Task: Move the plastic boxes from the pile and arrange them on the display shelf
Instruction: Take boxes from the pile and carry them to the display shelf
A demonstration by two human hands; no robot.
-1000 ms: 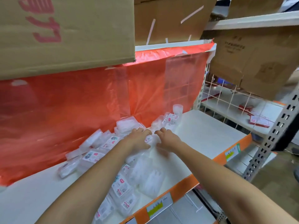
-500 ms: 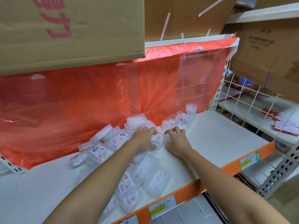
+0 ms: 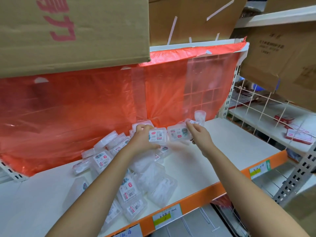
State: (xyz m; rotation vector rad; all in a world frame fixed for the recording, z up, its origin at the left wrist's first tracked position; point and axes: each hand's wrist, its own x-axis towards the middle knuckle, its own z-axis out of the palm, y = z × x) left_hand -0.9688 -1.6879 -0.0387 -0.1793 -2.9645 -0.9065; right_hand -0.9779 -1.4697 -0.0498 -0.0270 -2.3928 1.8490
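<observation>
L hand (image 3: 142, 140) fingers pinch a box (image 3: 158, 135), lifted over the pile (image 3: 130, 170). R hand (image 3: 199, 134) grips another box (image 3: 177, 133), at 3 o'clock w/ edges nearly touching, above the shelf (image 3: 213, 161).

I see clear glossy plastic boxes (image 3: 158, 136) with paper labels in my grip, above a smooth matt white shelf (image 3: 220, 151).

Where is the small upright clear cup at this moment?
In the head view, the clear cup stands at the back of the white shelf, against the red plastic sheet, just beyond the right hand.
</observation>
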